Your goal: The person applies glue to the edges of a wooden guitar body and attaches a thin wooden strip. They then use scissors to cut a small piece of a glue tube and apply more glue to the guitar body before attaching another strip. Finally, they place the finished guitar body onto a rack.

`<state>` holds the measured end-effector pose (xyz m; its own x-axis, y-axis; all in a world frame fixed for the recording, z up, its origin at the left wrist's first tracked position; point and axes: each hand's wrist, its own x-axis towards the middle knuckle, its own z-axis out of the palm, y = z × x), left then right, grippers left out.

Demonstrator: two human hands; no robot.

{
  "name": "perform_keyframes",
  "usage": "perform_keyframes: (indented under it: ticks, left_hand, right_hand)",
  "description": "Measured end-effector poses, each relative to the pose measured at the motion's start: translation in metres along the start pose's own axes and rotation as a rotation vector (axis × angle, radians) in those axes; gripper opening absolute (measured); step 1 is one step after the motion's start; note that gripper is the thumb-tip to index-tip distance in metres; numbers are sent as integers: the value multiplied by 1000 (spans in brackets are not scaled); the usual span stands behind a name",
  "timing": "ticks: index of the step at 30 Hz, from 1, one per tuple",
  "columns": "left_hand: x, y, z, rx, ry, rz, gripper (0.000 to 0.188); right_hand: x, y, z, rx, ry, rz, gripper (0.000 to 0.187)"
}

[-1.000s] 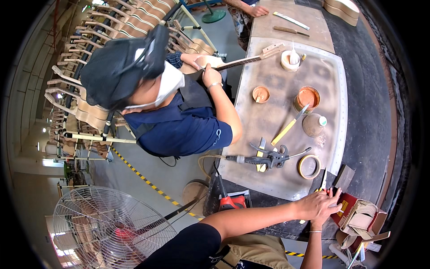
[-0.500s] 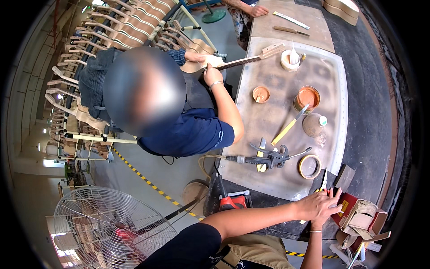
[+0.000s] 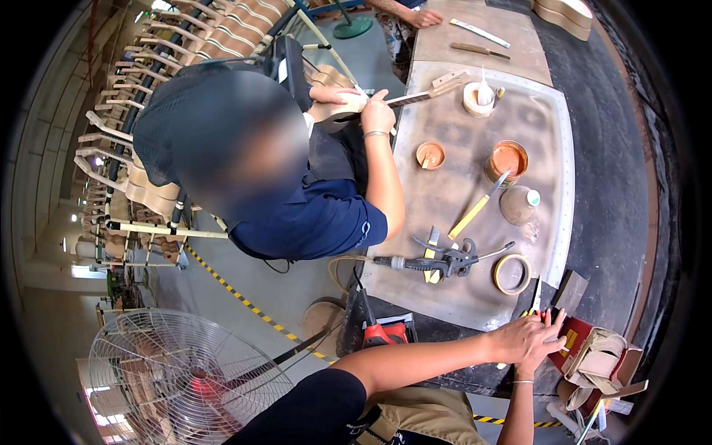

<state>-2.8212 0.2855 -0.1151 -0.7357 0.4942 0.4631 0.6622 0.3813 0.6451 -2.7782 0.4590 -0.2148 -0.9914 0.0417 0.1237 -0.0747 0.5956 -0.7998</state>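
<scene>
My left hand lies over my right hand at the near right corner of the bench, its fingers stretched out and apart. Only the wrist and edge of my right hand show beneath it; its fingers are hidden. Just beyond the fingertips lie a pointed metal blade and red and yellow handles, partly covered by the hand. A dark grey block sits beside them. Close to my left fingers stands an opened red cardboard box with curled tan sheets in it.
On the bench are a tape roll, an air blow gun, a yellow-handled knife, an orange-brown paste can and a bottle. A co-worker at left holds a guitar. A wire fan stands lower left.
The co-worker's nearer hand has shifted up and right along the guitar neck, and their head and body have leaned. My hands have stayed almost still.
</scene>
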Motion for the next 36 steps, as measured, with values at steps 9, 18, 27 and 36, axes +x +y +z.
perform_keyframes:
  ticks: [9, 18, 27, 36]
  left_hand:
    - [-3, -1, 4, -39, -33, -10, 40]
    - [-3, 0, 6, -57, -47, -3, 40]
    - [-3, 0, 6, -35, -48, -13, 39]
    - [-2, 0, 6, -49, -37, -13, 37]
  right_hand:
    - [-4, 15, 0, 81, -14, 37, 84]
    - [-4, 12, -1, 337, -12, 177, 85]
    - [-7, 18, -2, 284, -48, 156, 85]
    - [-6, 19, -1, 78, -29, 42, 88]
